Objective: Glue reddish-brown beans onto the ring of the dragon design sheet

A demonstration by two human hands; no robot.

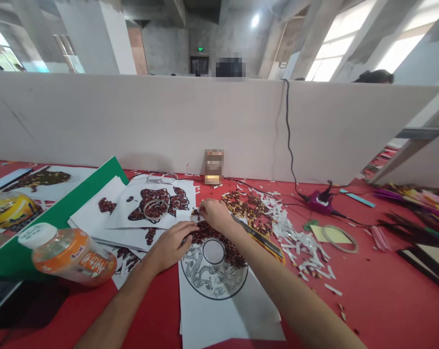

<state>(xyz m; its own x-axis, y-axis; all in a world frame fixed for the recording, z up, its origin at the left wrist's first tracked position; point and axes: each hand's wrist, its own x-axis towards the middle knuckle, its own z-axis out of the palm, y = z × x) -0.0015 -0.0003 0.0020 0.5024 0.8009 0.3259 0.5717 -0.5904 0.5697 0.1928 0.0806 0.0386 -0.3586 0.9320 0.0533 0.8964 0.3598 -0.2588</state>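
Note:
On the red table lies a white sheet (201, 320) printed with a round dragon design. Dark red beans (234, 249) cover the upper and right part of its ring, while the dragon (197, 274) at lower left is bare line drawing. My left hand (174, 245) rests at the circle's upper left edge, fingers stretched out toward the beans and thumb apart. Above the circle, at the sheet's top edge, my right hand (215, 213) is closed in a pinch near a few dark beans; what its fingertips hold is too small to make out.
Left are a bean-covered picture (134, 213) with a tape roll (156, 209), an orange-labelled bottle (74, 257) and a green board (85, 196). Right are loose beans (254, 208), a utility knife (259, 237), paper scraps (295, 237) and a purple power strip (319, 201). A white partition (168, 121) stands behind.

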